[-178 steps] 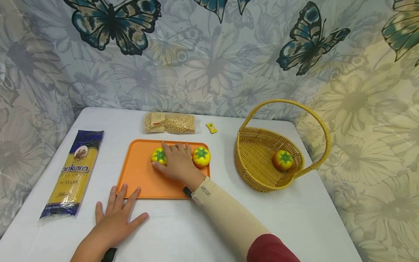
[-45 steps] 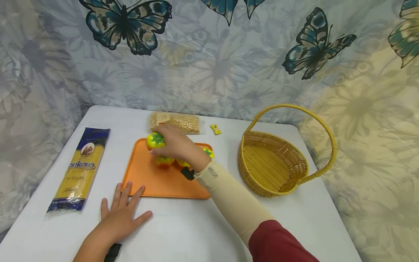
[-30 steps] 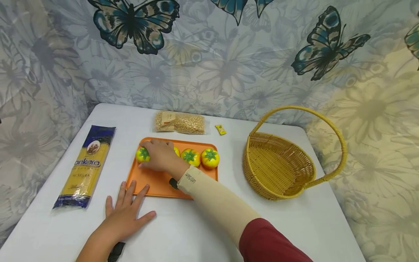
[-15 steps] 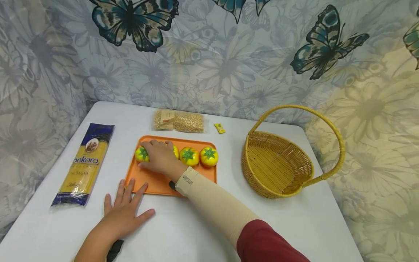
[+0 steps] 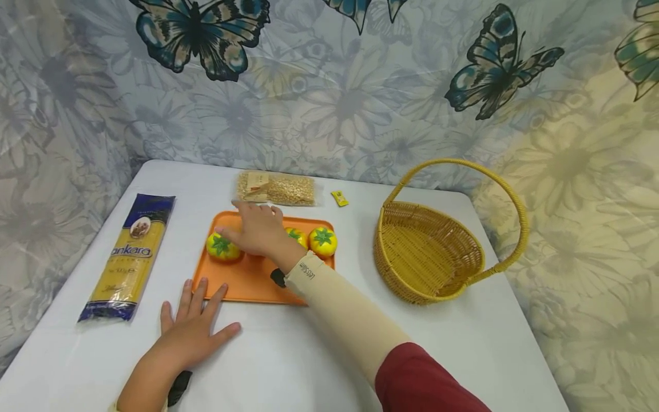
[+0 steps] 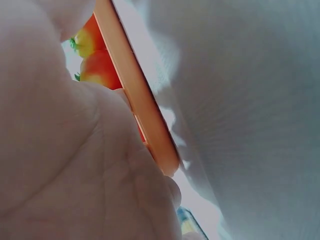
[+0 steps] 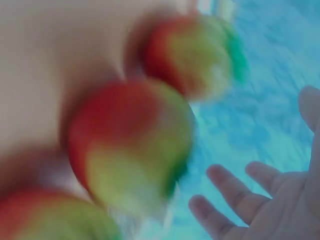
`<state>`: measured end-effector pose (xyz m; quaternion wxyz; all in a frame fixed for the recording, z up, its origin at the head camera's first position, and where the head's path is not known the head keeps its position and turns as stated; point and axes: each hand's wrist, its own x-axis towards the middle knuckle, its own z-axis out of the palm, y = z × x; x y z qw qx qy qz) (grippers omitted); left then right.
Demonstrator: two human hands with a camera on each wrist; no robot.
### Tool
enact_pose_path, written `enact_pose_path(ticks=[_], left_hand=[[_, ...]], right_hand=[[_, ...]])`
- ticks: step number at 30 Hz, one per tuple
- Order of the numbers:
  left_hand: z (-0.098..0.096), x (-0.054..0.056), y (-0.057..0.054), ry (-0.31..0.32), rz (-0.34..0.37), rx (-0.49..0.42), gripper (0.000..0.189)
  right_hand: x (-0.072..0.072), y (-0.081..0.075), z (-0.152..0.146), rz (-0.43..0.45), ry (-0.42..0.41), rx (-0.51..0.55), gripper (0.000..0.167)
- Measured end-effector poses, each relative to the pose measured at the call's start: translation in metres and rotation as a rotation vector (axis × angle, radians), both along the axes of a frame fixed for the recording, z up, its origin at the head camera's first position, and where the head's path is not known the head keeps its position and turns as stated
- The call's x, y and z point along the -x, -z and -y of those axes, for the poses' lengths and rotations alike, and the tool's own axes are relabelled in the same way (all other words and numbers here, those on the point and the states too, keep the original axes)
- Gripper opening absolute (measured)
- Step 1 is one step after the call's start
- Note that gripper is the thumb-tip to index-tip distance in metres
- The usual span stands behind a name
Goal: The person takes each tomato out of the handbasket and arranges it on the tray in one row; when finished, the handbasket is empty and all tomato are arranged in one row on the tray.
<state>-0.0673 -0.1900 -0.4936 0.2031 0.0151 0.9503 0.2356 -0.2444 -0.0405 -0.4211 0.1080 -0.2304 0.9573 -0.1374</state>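
Note:
An orange tray [image 5: 242,283] lies mid-table with yellow-red toy tomatoes on it. One tomato [image 5: 222,247] sits at the tray's left, and two more [image 5: 296,234] [image 5: 322,241] sit at its right. My right hand [image 5: 252,226] hovers over the row between them with its fingers spread, holding nothing, and it hides the tray under it. In the right wrist view, blurred tomatoes [image 7: 132,145] [image 7: 192,52] fill the frame beside straight fingers [image 7: 225,200]. My left hand [image 5: 193,332] lies flat on the table in front of the tray, its palm [image 6: 60,150] next to the tray edge [image 6: 135,105].
A yellow wicker basket [image 5: 427,257] with a hoop handle stands empty at the right. A long pasta pack [image 5: 126,257] lies at the left. A bag of grains [image 5: 275,189] and a small yellow packet [image 5: 339,198] lie behind the tray, near the patterned wall.
My right hand has let go of the leftmost tomato and lifted off it toward the back of the tray. The tomato seen in the basket earlier is gone from it. The left hand stays put.

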Motion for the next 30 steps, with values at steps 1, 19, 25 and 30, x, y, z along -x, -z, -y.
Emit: enact_pose_path(ticks=[1, 19, 25, 30], left_hand=[[0.001, 0.001, 0.000, 0.000, 0.003, 0.002, 0.109], [0.015, 0.011, 0.005, -0.009, 0.025, -0.003, 0.104], [0.018, 0.012, 0.003, -0.013, 0.022, -0.024, 0.104], [0.023, 0.017, -0.011, 0.016, 0.009, -0.004, 0.103]], right_hand=[[0.003, -0.005, -0.006, 0.003, 0.020, 0.028, 0.083], [0.005, -0.058, -0.199, -0.244, 0.305, 0.242, 0.068], [-0.020, -0.044, -0.238, -0.250, 0.399, 0.282, 0.070], [-0.036, -0.025, -0.255, -0.219, 0.443, 0.346, 0.071]])
